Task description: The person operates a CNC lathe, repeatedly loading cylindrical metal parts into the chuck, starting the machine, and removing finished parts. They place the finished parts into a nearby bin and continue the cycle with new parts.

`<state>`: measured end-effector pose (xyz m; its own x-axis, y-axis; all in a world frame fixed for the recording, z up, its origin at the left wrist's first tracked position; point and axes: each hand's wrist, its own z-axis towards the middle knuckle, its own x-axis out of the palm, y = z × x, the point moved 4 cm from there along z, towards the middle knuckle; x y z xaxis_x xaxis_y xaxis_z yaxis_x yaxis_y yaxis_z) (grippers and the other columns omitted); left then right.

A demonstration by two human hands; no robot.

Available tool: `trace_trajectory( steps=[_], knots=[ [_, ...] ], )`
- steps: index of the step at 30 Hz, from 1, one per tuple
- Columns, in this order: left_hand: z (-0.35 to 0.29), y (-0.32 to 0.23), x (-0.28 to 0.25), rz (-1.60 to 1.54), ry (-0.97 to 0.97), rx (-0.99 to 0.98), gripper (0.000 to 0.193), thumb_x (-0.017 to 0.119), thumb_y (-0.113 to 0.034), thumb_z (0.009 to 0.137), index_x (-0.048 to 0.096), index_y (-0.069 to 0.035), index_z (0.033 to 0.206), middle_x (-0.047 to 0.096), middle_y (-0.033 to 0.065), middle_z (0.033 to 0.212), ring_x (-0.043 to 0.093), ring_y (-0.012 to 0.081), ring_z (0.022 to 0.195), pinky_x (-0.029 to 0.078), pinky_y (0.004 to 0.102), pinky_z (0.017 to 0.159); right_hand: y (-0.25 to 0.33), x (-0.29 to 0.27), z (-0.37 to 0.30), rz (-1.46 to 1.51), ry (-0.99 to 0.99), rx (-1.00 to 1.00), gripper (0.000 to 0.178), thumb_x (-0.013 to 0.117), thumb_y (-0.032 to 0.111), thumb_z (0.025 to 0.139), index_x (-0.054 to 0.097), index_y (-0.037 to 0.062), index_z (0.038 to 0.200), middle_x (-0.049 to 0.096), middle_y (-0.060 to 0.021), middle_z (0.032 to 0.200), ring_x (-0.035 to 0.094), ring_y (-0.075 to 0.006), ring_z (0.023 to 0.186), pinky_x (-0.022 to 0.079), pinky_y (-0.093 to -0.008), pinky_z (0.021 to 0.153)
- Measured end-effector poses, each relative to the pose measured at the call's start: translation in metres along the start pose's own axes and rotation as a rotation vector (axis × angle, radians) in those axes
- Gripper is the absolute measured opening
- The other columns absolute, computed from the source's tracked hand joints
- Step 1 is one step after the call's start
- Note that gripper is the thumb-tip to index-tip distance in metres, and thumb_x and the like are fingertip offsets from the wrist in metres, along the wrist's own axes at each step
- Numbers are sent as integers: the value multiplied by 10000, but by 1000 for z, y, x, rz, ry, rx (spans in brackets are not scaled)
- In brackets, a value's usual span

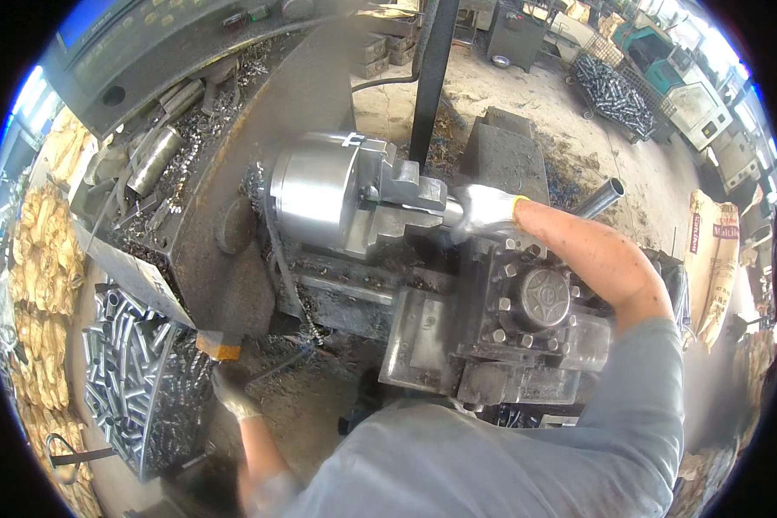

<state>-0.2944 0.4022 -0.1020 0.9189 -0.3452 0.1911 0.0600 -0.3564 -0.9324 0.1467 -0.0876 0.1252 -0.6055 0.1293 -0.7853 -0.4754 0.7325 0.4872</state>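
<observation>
In front of me is a lathe chuck (315, 194) with stepped metal jaws (397, 203). A short, shiny metal tube (451, 212) sticks out from between the jaws. My right hand (485, 210), in a white glove, is closed around the tube's outer end, and the fingertips are partly hidden. To the right of the chuck, below my right forearm, stands a bolted tool post (540, 298). My left hand (233, 395), also gloved, hangs low at the left, just below an orange block (218, 347) at the machine's edge. Its fingers are blurred.
A bin (154, 393) full of cut metal tubes stands at lower left. Metal chips and a thick cylinder (155, 161) lie on the machine's tray. An angled pipe (600, 198) rises beyond my right arm. Farther off are a wire basket (613, 95) of parts and a paper sack (710, 259).
</observation>
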Motion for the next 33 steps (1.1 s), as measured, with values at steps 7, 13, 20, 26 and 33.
trace_trajectory(
  steps=[7, 13, 20, 26, 33],
  knots=[
    [14, -26, 8, -203, 228, -306, 369, 503, -473, 1110, 618, -130, 1036, 546, -22, 751, 532, 171, 621, 466, 291, 586, -26, -2, 3, -341, 116, 228, 497, 869, 441, 718, 823, 20, 979, 805, -197, 961, 773, -313, 854, 588, -450, 769],
    [33, -26, -9, 146, 147, -100, 273, 585, -321, 1066, 677, -69, 1119, 618, -3, 846, 573, 115, 711, 473, 299, 604, 1, -1, 23, 67, -15, 149, 865, 890, 337, 696, 595, 1, 1436, 753, -213, 1265, 740, -311, 1093, 591, -415, 924],
    [-11, -83, 13, 759, -125, 465, 396, 587, -309, 1106, 638, 50, 1265, 711, 161, 1143, 692, 248, 1067, 551, 380, 974, 53, -39, -121, 34, -695, 176, 533, 750, 202, 889, 675, 62, 1398, 777, -184, 1235, 778, -274, 1029, 606, -377, 950],
    [-101, -228, 177, 570, 230, 1724, 400, 646, 13, 909, 619, 120, 1293, 709, 263, 1190, 708, 414, 1104, 572, 568, 988, 145, 56, -242, 395, -951, 90, 302, 700, 13, 852, 790, 8, 1141, 812, -157, 1078, 791, -212, 941, 635, -372, 882],
    [-87, -326, 448, 1053, 298, 1531, 803, 714, -230, 998, 309, -21, 1659, 730, 282, 927, 769, 428, 923, 642, 524, 841, 168, 135, -231, 490, -707, -133, 288, 778, -8, 845, 790, -1, 1133, 808, -165, 1078, 801, -255, 974, 633, -366, 897]
  ],
)
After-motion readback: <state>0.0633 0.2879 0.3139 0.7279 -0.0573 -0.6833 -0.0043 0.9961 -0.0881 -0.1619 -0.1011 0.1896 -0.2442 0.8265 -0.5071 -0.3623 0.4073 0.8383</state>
